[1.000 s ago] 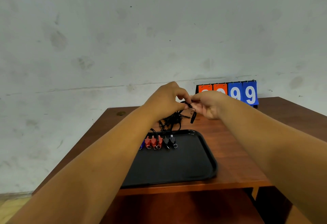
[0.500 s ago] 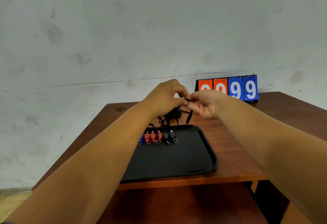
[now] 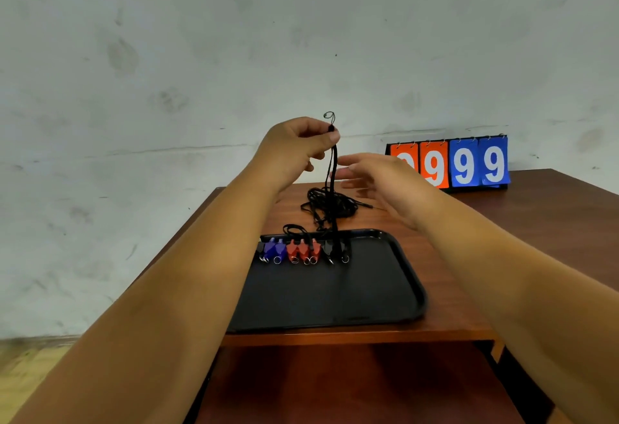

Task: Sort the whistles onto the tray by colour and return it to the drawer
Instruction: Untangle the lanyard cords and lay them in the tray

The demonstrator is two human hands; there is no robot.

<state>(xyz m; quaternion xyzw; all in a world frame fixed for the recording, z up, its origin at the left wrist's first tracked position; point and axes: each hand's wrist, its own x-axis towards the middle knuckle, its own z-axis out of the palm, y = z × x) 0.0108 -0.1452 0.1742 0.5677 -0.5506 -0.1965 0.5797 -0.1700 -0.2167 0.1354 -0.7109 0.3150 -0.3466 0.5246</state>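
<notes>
A black tray [image 3: 335, 293] lies on the wooden table [image 3: 445, 249]. Along its far edge stand whistles in a row: blue whistles [image 3: 274, 249] at the left, red whistles [image 3: 303, 249] in the middle, black whistles [image 3: 335, 249] at the right. My left hand [image 3: 294, 149] is raised above the table and pinches the top end of a black lanyard [image 3: 333, 185], which hangs straight down toward the black whistles. A small ring sticks up above my fingers. My right hand [image 3: 378, 182] hovers beside the cord with fingers spread, holding nothing.
A tangle of black lanyards [image 3: 330, 204] lies on the table behind the tray. A flip scoreboard [image 3: 465, 164] with orange and blue cards stands at the back right against the wall. An open drawer [image 3: 351, 383] shows below the table's front edge.
My left hand has risen, pulling the lanyard up taut. My right hand has let go of the cord and opened, moving slightly right.
</notes>
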